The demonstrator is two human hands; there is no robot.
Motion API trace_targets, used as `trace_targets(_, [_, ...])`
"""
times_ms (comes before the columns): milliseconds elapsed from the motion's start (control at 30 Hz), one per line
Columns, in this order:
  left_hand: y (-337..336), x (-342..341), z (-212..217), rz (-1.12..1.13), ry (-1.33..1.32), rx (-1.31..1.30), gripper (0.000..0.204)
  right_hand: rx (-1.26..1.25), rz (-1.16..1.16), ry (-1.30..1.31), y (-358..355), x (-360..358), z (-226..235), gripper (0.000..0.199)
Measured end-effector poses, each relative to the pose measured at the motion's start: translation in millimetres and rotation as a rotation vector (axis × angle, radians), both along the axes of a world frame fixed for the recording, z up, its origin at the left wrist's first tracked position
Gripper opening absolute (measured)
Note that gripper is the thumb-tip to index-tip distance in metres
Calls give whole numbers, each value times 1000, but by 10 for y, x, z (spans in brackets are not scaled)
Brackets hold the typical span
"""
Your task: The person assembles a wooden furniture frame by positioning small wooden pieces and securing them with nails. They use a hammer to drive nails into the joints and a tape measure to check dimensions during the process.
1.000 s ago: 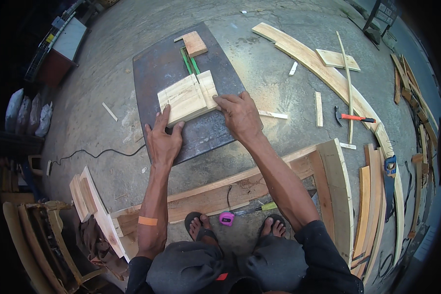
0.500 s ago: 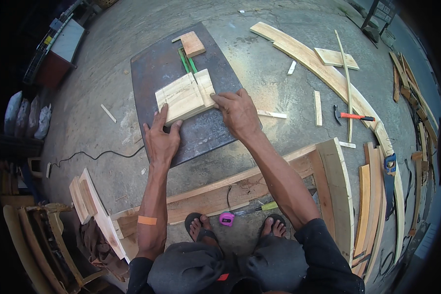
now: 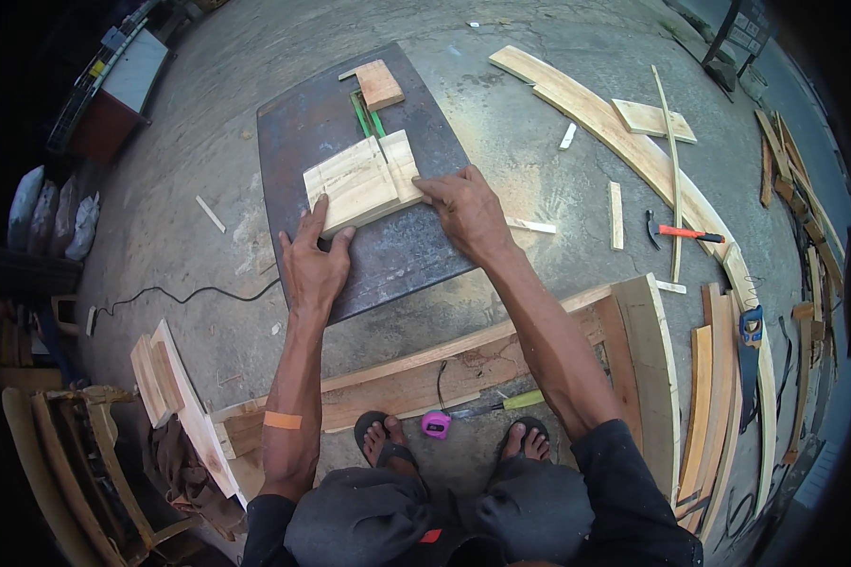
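Two bare hands hold a pale flat board (image 3: pixel 350 183) on a dark counter (image 3: pixel 303 123), a little nearer its near edge than its far one and in from both sides. The left hand (image 3: pixel 312 269) has its grip spread: the forefinger lies at the board's left near corner and the thumb rests against the near edge. The right hand (image 3: pixel 468 213) has its grip drawn together, thumb and forefinger apparently pinching the outer side of a narrow strip (image 3: pixel 403 163) at the board's right. A dark slit opens between board and strip on the far side; whether they join lower down I cannot tell.

Beyond them, green rails (image 3: pixel 360 113) run toward the counter's far edge, where a reddish wood block (image 3: pixel 381 87) sits near the far right corner.

Holding this well, I judge, calls for even, light pressure from both sides, so that neither part twists and closes the slit. The board's underside is best flat on the counter, with the left hand guiding along the near edge and the right merely steadying. Fingertips are safest on the outer edges, away from the line of the slit, since what lies beneath the wood is hidden.
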State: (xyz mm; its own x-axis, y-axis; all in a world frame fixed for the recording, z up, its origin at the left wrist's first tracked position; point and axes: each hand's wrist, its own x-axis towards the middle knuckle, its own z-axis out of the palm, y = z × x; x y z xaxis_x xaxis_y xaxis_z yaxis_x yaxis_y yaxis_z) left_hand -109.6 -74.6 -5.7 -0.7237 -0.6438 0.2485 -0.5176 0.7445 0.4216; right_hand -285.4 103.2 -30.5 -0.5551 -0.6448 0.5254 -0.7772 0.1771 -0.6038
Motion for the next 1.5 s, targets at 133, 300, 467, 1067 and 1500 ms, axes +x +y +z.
trace_targets(133, [3, 3, -11, 2, -11, 5, 63, -9, -25, -1, -16, 2, -59, 34])
trace_targets(300, [-23, -24, 9, 3, -7, 17, 63, -17, -35, 1, -51, -25, -67, 35])
trace_targets(467, [-38, -48, 13, 16, -18, 15, 62, -13, -33, -7, -70, -50, -65, 34])
trace_targets(1067, [-122, -115, 2, 19, -29, 3, 63, 25, -44, -89, -134, -133, -13, 28])
trace_targets(1500, [-189, -154, -20, 6, -9, -22, 61, 74, -61, -62, -198, -178, 49, 27])
